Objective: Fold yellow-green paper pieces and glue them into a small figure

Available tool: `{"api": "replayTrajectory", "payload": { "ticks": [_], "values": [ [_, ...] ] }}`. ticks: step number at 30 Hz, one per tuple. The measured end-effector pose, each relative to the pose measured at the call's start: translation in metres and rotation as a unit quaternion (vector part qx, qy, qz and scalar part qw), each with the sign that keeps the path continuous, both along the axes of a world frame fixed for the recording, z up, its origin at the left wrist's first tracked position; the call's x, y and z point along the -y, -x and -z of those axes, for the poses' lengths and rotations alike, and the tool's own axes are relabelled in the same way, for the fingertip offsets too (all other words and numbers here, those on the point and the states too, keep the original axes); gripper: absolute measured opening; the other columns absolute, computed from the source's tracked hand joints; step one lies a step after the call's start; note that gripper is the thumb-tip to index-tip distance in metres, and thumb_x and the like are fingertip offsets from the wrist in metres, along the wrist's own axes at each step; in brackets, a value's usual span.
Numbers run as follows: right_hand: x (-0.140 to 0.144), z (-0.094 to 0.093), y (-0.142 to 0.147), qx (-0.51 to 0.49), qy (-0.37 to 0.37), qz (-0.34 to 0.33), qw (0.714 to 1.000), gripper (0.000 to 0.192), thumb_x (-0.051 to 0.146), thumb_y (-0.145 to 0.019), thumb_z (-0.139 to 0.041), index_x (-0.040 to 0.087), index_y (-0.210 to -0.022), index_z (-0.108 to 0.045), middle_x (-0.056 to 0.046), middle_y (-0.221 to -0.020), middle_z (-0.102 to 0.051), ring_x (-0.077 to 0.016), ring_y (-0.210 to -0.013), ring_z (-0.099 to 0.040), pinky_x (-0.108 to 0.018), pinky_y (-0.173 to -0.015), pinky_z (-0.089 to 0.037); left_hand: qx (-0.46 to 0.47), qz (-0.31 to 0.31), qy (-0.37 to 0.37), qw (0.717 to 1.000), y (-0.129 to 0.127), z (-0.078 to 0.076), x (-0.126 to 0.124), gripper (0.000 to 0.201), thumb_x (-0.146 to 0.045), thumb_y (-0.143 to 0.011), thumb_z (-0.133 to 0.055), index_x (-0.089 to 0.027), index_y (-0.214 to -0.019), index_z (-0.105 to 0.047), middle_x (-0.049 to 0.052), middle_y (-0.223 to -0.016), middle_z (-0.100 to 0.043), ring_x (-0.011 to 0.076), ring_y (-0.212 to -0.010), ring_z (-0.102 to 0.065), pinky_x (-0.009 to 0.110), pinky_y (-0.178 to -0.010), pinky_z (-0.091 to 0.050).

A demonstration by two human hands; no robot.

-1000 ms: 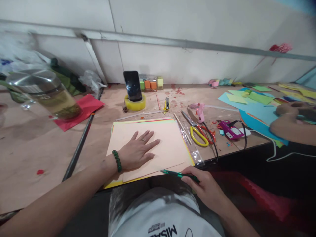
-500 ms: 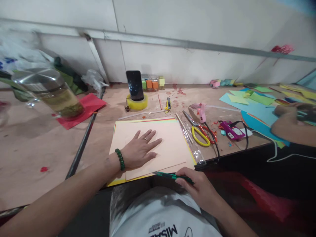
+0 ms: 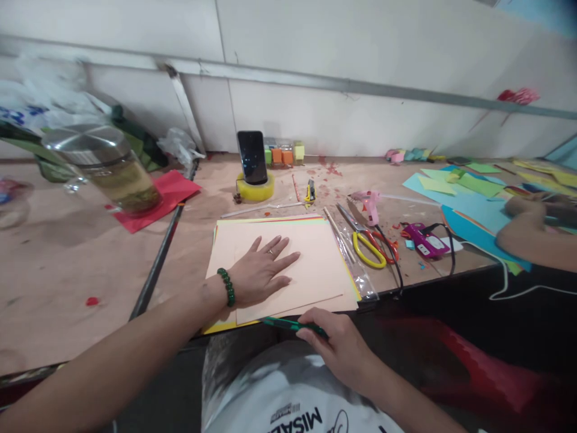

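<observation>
My left hand lies flat with fingers spread on a stack of pale peach paper, above other coloured sheets whose yellow edge shows. A green bead bracelet circles that wrist. In my right hand is a green utility knife, gripped between thumb and fingers. Its tip points left and lies at the near edge of the top sheet, below my left palm; the blade itself is hard to make out. The top sheet sits slightly askew on the one beneath it.
Right of the paper lie scissors, a pink glue gun and a purple power strip. Behind stand a phone on a yellow tape roll and a yellow cutter. A glass jar is left. Another person's hand is at far right.
My right hand and the knife have moved left along the near edge of the paper. My left hand stays pressed on the sheets. The camera view has shifted slightly.
</observation>
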State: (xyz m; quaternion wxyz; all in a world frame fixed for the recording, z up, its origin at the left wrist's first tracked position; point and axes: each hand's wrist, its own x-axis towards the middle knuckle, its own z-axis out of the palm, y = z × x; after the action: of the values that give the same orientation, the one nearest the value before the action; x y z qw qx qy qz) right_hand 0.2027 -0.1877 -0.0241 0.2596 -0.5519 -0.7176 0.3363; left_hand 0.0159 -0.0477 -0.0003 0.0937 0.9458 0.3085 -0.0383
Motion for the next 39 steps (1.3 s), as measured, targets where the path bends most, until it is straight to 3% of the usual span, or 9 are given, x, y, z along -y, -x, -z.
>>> {"api": "replayTrajectory", "payload": {
  "ticks": [16, 23, 24, 26, 28, 30, 34, 39],
  "values": [
    [-0.003, 0.000, 0.014, -0.017, 0.027, -0.020, 0.999, 0.016, 0.030, -0.090, -0.053, 0.018, -0.089, -0.064, 0.000, -0.072, -0.066, -0.0124, -0.062, -0.056, -0.021, -0.058, -0.039, 0.013, 0.005, 0.001, 1.000, 0.001, 0.005, -0.002, 0.058, -0.053, -0.095, -0.028, -0.028, -0.147, -0.027, 0.016, -0.157, -0.018, 0.0336, -0.144, -0.015, 0.062, -0.109, -0.014],
    [0.007, -0.021, 0.007, -0.059, 0.035, -0.121, 0.990, 0.016, 0.029, -0.089, -0.056, 0.019, -0.090, -0.068, -0.001, -0.080, -0.070, -0.0122, -0.070, -0.061, -0.021, -0.064, -0.045, 0.012, 0.005, 0.009, 1.000, 0.002, 0.002, -0.002, 0.057, -0.052, -0.096, -0.028, -0.027, -0.147, -0.026, 0.017, -0.157, -0.018, 0.0333, -0.144, -0.014, 0.062, -0.109, -0.015],
    [0.008, -0.022, 0.002, -0.069, 0.015, -0.099, 0.993, 0.017, 0.031, -0.090, -0.055, 0.019, -0.090, -0.067, -0.001, -0.079, -0.069, -0.0123, -0.070, -0.061, -0.021, -0.064, -0.046, 0.011, 0.004, 0.011, 1.000, 0.002, 0.001, -0.002, 0.058, -0.052, -0.095, -0.028, -0.026, -0.148, -0.026, 0.017, -0.157, -0.017, 0.0334, -0.144, -0.014, 0.062, -0.110, -0.015],
    [0.003, -0.022, -0.015, -0.081, -0.058, 0.015, 0.995, 0.021, 0.034, -0.091, -0.050, 0.020, -0.092, -0.066, -0.002, -0.080, -0.068, -0.0135, -0.071, -0.062, -0.022, -0.064, -0.047, 0.012, 0.000, 0.013, 1.000, 0.002, -0.001, -0.001, 0.063, -0.056, -0.093, -0.031, -0.024, -0.148, -0.027, 0.019, -0.156, -0.018, 0.0338, -0.144, -0.014, 0.061, -0.110, -0.014],
    [-0.009, -0.017, -0.038, -0.059, -0.150, 0.170, 0.972, 0.026, 0.035, -0.093, -0.044, 0.019, -0.098, -0.064, -0.005, -0.087, -0.069, -0.0167, -0.078, -0.064, -0.025, -0.069, -0.050, 0.020, -0.003, 0.014, 1.000, 0.004, -0.003, -0.001, 0.074, -0.065, -0.087, -0.038, -0.023, -0.147, -0.028, 0.020, -0.155, -0.021, 0.0349, -0.144, -0.016, 0.061, -0.110, -0.014],
    [-0.026, -0.009, -0.063, 0.010, -0.207, 0.251, 0.946, 0.030, 0.036, -0.092, -0.043, 0.018, -0.106, -0.062, -0.010, -0.098, -0.069, -0.0222, -0.090, -0.064, -0.033, -0.077, -0.051, 0.035, -0.006, 0.007, 0.999, 0.006, -0.003, -0.003, 0.088, -0.074, -0.078, -0.045, -0.023, -0.147, -0.028, 0.021, -0.154, -0.023, 0.0370, -0.143, -0.017, 0.061, -0.110, -0.014],
    [-0.059, 0.012, -0.099, 0.164, -0.207, 0.308, 0.914, 0.034, 0.032, -0.092, -0.038, 0.015, -0.110, -0.062, -0.014, -0.098, -0.070, -0.0280, -0.086, -0.065, -0.041, -0.073, -0.052, 0.028, -0.043, 0.004, 0.999, 0.012, -0.003, -0.010, 0.102, -0.078, -0.067, -0.054, -0.020, -0.147, -0.030, 0.024, -0.153, -0.025, 0.0402, -0.142, -0.019, 0.063, -0.110, -0.014],
    [-0.070, 0.023, -0.101, 0.232, -0.253, 0.304, 0.889, 0.030, 0.030, -0.092, -0.042, 0.016, -0.105, -0.065, -0.014, -0.099, -0.068, -0.0309, -0.095, -0.061, -0.047, -0.081, -0.050, 0.032, -0.046, 0.019, 0.998, 0.020, -0.008, -0.018, 0.094, -0.072, -0.072, -0.056, -0.019, -0.146, -0.032, 0.021, -0.153, -0.028, 0.0375, -0.141, -0.024, 0.063, -0.111, -0.013]
  ]
}}
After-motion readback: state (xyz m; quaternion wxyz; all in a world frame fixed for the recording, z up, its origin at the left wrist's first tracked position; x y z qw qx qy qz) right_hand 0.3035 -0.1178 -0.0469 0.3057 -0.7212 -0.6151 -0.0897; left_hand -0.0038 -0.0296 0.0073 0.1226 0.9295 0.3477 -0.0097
